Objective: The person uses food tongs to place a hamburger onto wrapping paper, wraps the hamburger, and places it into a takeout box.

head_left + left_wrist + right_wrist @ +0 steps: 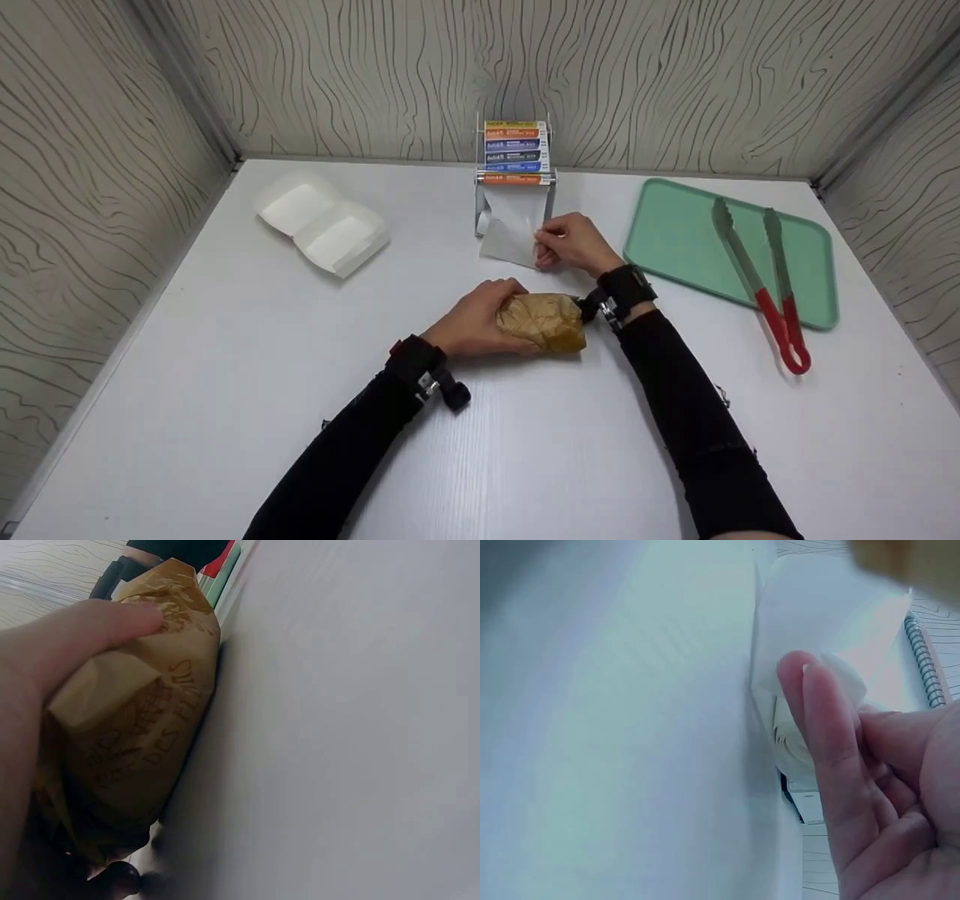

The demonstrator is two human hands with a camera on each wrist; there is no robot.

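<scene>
My left hand [474, 324] grips a brown paper-wrapped package [541, 319] at its left end, on the white table. In the left wrist view the thumb lies over the package [150, 720], whose wrapper bears printed lettering. Farther back, my right hand [576, 241] pinches the right edge of a whitish label strip [510, 238]. This strip hangs from a metal dispenser [514, 180] with several coloured label bands across its top. In the right wrist view, thumb and index finger of the right hand [885, 787] meet at the strip [817, 607]; a paper roll sits behind them.
An open white clamshell box [298, 208] stands at the back left. To the right lies a green tray [675, 225], with red-handled metal tongs [793, 330] resting across it and over its front edge. Patterned wall panels [360, 82] border the table.
</scene>
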